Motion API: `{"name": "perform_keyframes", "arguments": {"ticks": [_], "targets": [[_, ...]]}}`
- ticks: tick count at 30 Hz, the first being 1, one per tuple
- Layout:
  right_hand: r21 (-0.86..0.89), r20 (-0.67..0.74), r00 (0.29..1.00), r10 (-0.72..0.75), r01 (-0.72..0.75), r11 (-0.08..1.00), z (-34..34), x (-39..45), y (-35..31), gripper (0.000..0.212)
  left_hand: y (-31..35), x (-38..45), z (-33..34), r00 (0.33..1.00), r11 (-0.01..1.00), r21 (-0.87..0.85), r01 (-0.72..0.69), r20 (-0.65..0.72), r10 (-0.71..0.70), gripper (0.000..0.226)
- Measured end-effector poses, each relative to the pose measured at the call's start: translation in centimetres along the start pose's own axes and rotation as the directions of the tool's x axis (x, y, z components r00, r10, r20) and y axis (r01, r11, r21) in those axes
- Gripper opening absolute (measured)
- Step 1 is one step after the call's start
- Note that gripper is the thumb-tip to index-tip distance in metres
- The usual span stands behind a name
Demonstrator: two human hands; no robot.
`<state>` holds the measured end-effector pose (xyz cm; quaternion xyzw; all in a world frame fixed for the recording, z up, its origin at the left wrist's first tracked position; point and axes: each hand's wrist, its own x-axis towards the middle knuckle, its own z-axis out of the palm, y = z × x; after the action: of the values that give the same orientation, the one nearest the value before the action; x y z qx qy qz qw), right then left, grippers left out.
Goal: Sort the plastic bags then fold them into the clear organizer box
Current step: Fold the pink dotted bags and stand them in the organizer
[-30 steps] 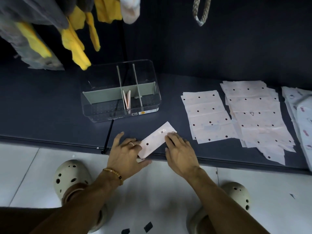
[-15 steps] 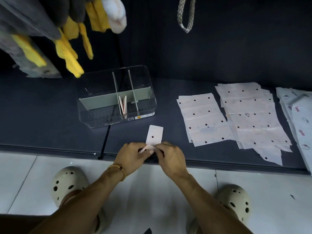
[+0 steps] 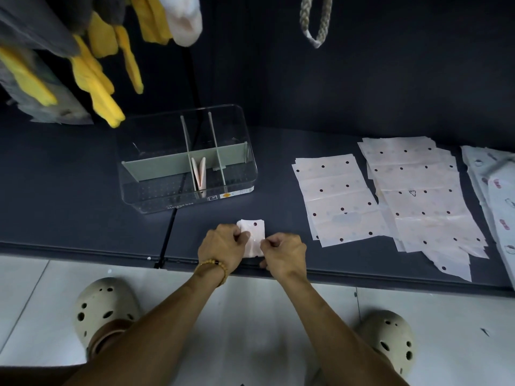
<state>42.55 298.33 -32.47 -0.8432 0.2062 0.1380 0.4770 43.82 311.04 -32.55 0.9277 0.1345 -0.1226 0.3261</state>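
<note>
A small folded white plastic bag (image 3: 255,235) with a black dot lies near the front edge of the dark mat (image 3: 69,196). My left hand (image 3: 223,246) pinches its left edge and my right hand (image 3: 284,254) pinches its right edge. Behind them stands the clear organizer box (image 3: 186,160) with grey dividers; one folded pale bag (image 3: 200,174) stands upright in its middle front compartment. To the right lie flat stacks of dotted bags (image 3: 337,196), a larger dotted stack (image 3: 423,196) and printed bags (image 3: 496,190) at the far right edge.
Yellow and grey garments (image 3: 92,73) hang above the mat's left side, and a braided rope loop (image 3: 316,20) hangs at the top. The mat's front edge runs just under my hands, with white floor tiles (image 3: 250,316) and my two beige clogs below.
The bag lay as a long strip under my flat hands. It has been folded to a small rectangle, and both hands now pinch it at its sides.
</note>
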Motion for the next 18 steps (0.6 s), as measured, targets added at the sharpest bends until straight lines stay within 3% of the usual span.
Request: {"name": "perform_keyframes", "arguments": {"ticks": [5,7,9,11,13,15,18], "targets": [[0.027,-0.002,1.000,0.030,-0.030,0.999,-0.1,0.5,-0.2,0.028,0.1,0.0,0.0,0.993,0.985,0.171,0.006,-0.117,0.015,0.024],[-0.012,0.017,1.000,0.014,-0.013,1.000,-0.2,0.8,-0.3,0.020,-0.3,0.0,0.0,0.970,0.967,0.217,-0.133,-0.171,0.171,0.026],[-0.072,0.018,0.999,-0.030,0.031,0.997,-0.2,1.1,-0.3,0.011,-0.9,0.1,0.0,0.906,0.889,0.267,-0.371,-0.106,0.410,0.032],[-0.173,-0.002,0.992,-0.126,0.124,0.977,-0.3,1.5,-0.3,0.008,-1.3,0.1,-0.3,0.827,0.776,0.335,-0.534,0.018,0.562,0.037],[-0.207,-0.052,0.966,-0.252,0.236,0.949,-0.6,1.7,-0.2,0.010,-1.9,-0.2,-0.2,0.771,0.694,0.420,-0.584,0.021,0.636,0.028],[-0.228,-0.123,0.918,-0.378,0.344,0.911,-1.0,1.5,0.1,0.013,-2.3,-0.7,0.0,0.774,0.708,0.437,-0.554,-0.042,0.632,0.014],[-0.485,-0.099,0.796,-0.597,0.486,0.727,-1.3,0.5,1.6,0.020,-2.5,-1.3,0.7,0.802,0.766,0.415,-0.491,-0.126,0.583,0.010]]}}
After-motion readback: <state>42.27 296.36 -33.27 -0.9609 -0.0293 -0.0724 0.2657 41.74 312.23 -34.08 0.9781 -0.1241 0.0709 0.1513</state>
